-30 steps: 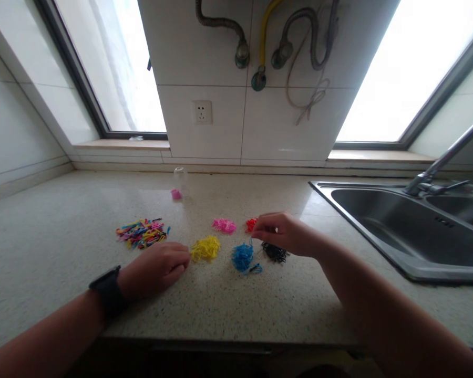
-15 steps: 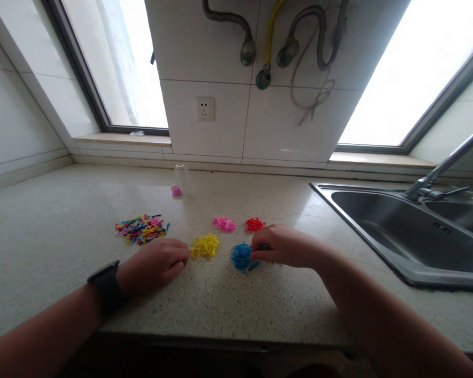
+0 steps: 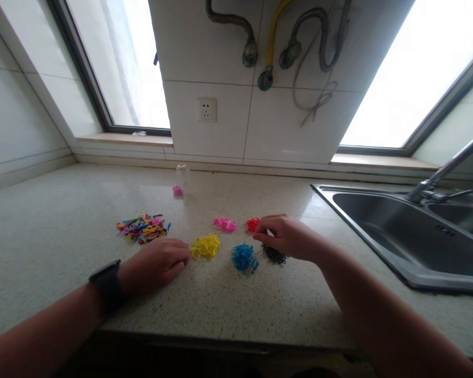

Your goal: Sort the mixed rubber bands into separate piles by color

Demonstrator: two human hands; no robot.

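My left hand, with a dark watch on its wrist, rests on the counter, fingers curled together; their inside is hidden. Its knuckles are beside a pile of yellow rubber bands. A mixed-colour pile of bands lies just beyond it. Thumb and forefinger of my right hand come together in a pinch; anything between them is too small to make out. That hand hovers over black bands and partly covers red bands. Blue bands lie left of it, pink bands farther back.
A clear plastic cup-like container stands toward the back of the pale counter, a small pink piece beside it. On the right is a steel sink with a faucet. A socket and hoses are on the wall.
My right hand, pinching a blue band over the blue pile at first, dipped to that pile's right edge, then lifted back up and away. My left hand stays in place.
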